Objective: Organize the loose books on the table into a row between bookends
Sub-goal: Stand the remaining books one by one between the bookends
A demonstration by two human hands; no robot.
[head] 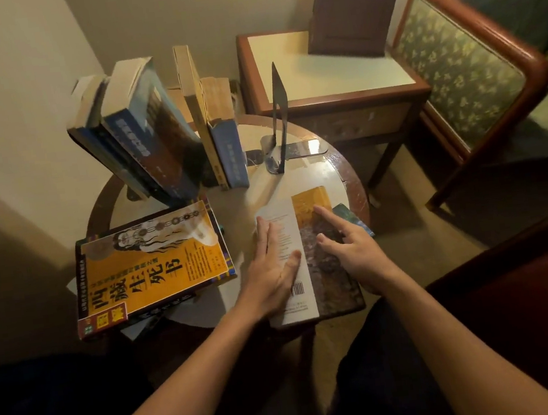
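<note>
While resting on lying book (311, 202) at counter (241, 208) edge: left grip (271, 269) flat, uncurled; right grip (353, 249) splayed, clasping nothing. Upright books (160, 135) leaning left of bookend (278, 120).

Books standing on the round table (348, 177) come to about five, though the blurred spines could hide one more: three in the leaning cluster (150, 143) and two in the upright pair (220, 145); books lying flat come to four: the yellow book (155, 266), a dark book (164, 308) under it, the white-and-yellow book (310, 203), and a teal book (353, 218) whose corner alone shows. One metal bookend (278, 131) is in plain sight; tables number two, counting the side table (335, 72); seats number two, a patterned chair (456, 71) and a red-cushioned seat (535, 296); hands number two, the left hand (270, 270) and the right hand (355, 249).
</note>
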